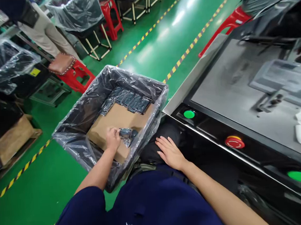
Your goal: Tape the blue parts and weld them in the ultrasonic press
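Inside a black bin lined with clear plastic, my left hand grips a small dark plastic part. The part is partly blurred, and its exact kind cannot be made out. Below it lies a brown cardboard sheet. Along the far side of the bin, several similar dark parts sit in a row on the cardboard. My right hand rests on my thigh beside the machine, its fingers spread and holding nothing.
To the right stands a machine with a metal top, green buttons and a red emergency stop button. A red stool with a brown cushion is beyond the bin. One person stands at upper left; another sits at upper right.
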Demonstrator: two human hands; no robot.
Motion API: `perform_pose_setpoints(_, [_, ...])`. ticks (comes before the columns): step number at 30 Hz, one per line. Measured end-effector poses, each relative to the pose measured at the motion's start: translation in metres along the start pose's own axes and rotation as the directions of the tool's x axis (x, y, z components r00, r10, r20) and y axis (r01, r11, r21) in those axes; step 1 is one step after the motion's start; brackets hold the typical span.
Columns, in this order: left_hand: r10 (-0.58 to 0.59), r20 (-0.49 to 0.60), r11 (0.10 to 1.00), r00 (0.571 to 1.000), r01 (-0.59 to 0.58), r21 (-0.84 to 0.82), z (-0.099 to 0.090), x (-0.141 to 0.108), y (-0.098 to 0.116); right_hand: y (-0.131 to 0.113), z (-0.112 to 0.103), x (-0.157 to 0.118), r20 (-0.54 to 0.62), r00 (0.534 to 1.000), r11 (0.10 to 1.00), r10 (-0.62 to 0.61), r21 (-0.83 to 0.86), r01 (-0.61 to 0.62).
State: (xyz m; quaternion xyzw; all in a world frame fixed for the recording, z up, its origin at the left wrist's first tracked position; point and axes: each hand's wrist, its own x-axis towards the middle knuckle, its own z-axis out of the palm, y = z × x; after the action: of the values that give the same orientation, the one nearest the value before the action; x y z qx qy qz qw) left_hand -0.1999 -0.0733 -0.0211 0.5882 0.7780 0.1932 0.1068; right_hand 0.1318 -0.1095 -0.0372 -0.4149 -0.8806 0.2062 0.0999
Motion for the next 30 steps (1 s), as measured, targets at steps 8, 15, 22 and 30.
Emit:
perform_pose_setpoints(8, [-0.073, -0.113, 0.997, 0.991, 0.069, -0.038, -0.001, 0.000, -0.001, 0.004, 0.003, 0.000, 0.006, 1.000, 1.000, -0.012, -0.019, 0.012])
perform_pose_setpoints(15, [-0.353, -0.246, 0.922, 0.902, 0.292, -0.252, -0.010, 0.016, -0.011, 0.005, 0.005, 0.001, 0.001, 1.000, 0.999, -0.019, -0.035, 0.019])
perform_pose_setpoints(22, [-0.372, 0.044, 0.922, 0.927, 0.375, -0.094, 0.026, 0.028, -0.022, 0.005, 0.006, 0.002, 0.023, 0.999, 0.997, -0.029, -0.076, 0.030])
perform_pose_setpoints(30, [-0.243, 0.517, 0.969, 0.821, 0.227, 0.094, 0.112, 0.040, 0.005, 0.005, 0.003, 0.002, 0.055, 0.998, 0.998, -0.012, -0.060, 0.015])
